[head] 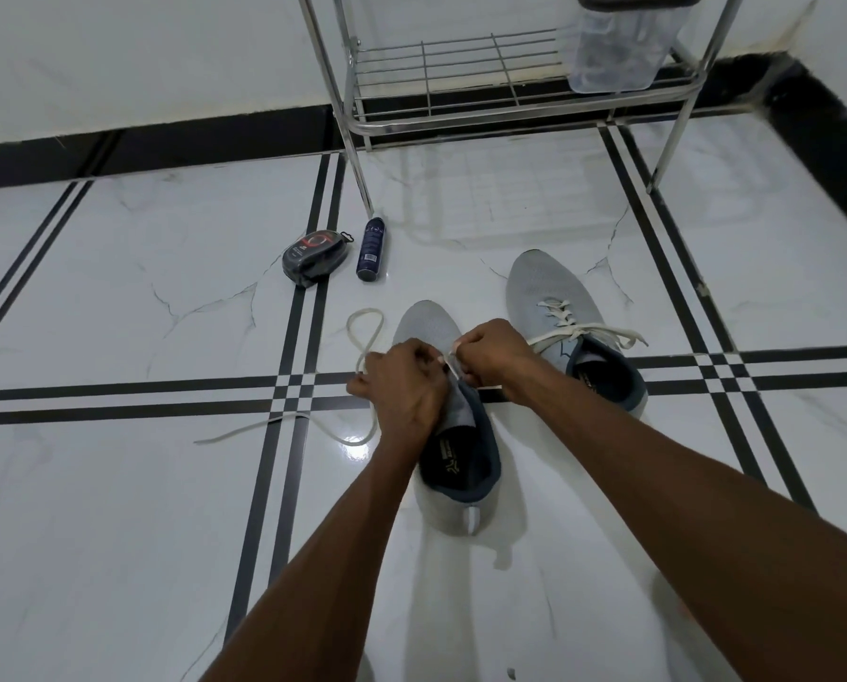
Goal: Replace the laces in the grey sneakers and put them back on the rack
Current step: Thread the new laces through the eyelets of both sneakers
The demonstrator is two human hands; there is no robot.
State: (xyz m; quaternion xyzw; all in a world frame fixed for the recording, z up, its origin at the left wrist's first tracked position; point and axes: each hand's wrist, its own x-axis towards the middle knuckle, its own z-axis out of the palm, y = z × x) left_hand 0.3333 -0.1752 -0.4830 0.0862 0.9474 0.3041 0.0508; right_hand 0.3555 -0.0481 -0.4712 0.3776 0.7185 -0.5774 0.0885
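Both hands are down on the near grey sneaker (453,435), a soft knit-mesh shoe with a dark padded collar, sitting on the glossy marble-look floor (116,509). The left hand (404,386) curls over the tongue, while the right hand (492,359) pinches the flat white lace (362,337), which loops loosely out to the left. The second sneaker (554,297), already laced, sits just beside it. Behind stands the chrome wire rack (460,76).
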